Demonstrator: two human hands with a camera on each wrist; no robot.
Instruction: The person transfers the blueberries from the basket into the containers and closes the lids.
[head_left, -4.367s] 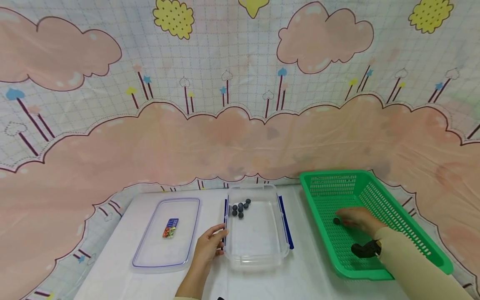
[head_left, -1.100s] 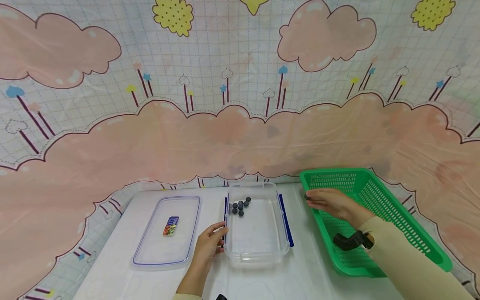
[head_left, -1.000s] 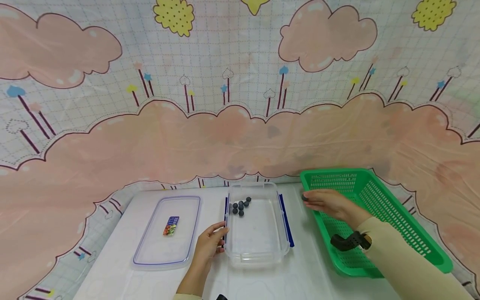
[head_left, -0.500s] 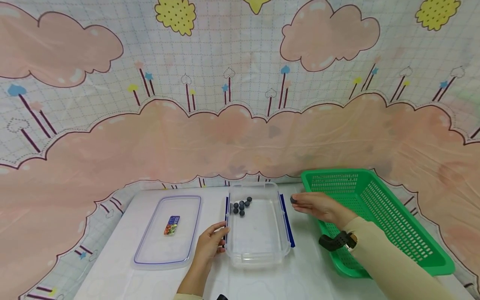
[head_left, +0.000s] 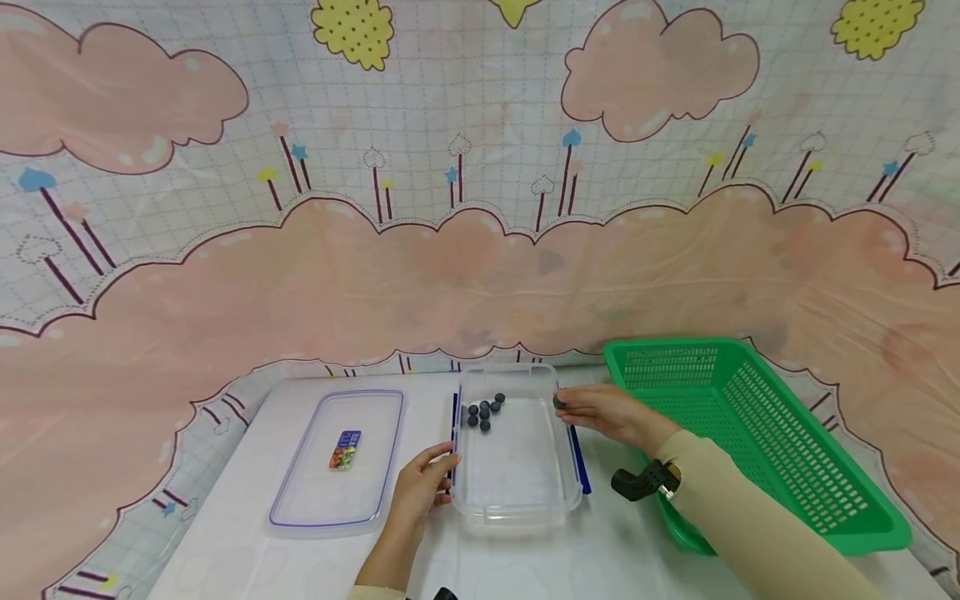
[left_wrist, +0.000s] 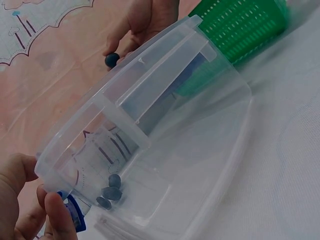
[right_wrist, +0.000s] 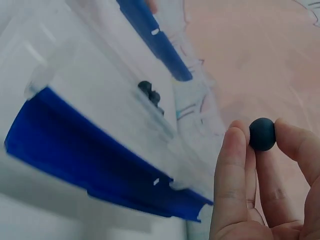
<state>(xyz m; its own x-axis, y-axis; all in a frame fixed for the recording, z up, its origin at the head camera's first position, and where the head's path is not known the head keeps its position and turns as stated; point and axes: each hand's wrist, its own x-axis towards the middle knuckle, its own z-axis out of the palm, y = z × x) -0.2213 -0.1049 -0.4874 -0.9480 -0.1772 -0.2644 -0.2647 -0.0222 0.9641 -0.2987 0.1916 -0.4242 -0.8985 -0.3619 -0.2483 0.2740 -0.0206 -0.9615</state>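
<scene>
A clear plastic container stands on the white table with its blue side flaps hanging out. Several small dark blue balls lie in its far left part. At its left side my left hand grips the wall, thumb over the rim and fingers outside by the blue flap. My right hand is over the container's right rim, pinching another small dark blue ball between thumb and fingertips. In the left wrist view this ball shows just beyond the rim.
A green perforated basket stands to the right, partly behind my right forearm. On the left lies a clear lid with a blue edge and a colourful label. A patterned cloth hangs behind the table.
My right hand picked up a ball inside the green basket, lifted it over the basket's left edge and moved left to the container's right rim. My left hand has stayed on the container.
</scene>
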